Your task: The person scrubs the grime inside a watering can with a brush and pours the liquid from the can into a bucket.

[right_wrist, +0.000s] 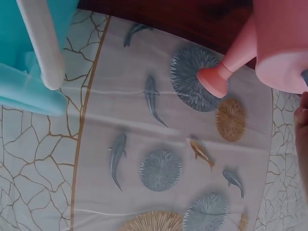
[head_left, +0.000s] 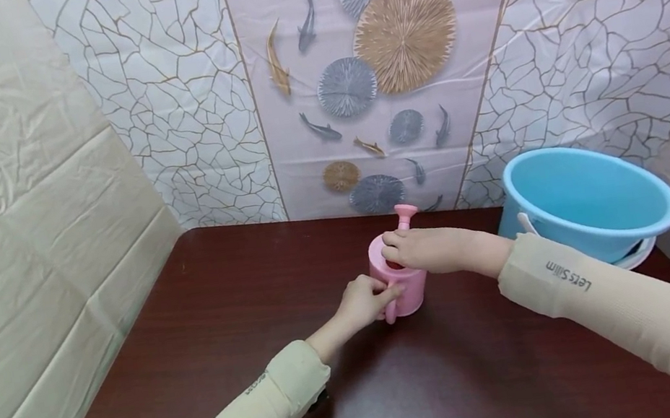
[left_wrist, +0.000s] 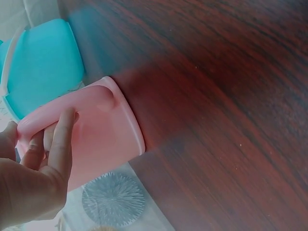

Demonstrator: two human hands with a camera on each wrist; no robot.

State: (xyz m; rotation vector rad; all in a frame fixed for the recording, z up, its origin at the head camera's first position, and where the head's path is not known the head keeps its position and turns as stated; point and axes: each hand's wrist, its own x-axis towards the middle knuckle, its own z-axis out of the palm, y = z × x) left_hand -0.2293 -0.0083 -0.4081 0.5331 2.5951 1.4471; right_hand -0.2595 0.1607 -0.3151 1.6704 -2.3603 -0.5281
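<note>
A pink watering can [head_left: 412, 292] stands upright on the dark wooden table, its spout and rose [head_left: 405, 210] pointing to the back. My left hand [head_left: 359, 302] grips the can's handle [left_wrist: 62, 108], fingers curled round it in the left wrist view. Over the can's top lies my right hand [head_left: 427, 249], its fingers bent down at the rim of the opening. In the right wrist view only a bit of that hand [right_wrist: 302, 139] shows at the right edge, close to a small dark blue patch at the can's top. Whether it pinches anything is hidden.
A light blue bucket [head_left: 521, 205] with a white handle [head_left: 638, 254] stands at the back right, behind my right forearm. A patterned cloth [head_left: 299, 149] hangs behind the table's back edge. Beige cloth [head_left: 14, 216] covers the left side.
</note>
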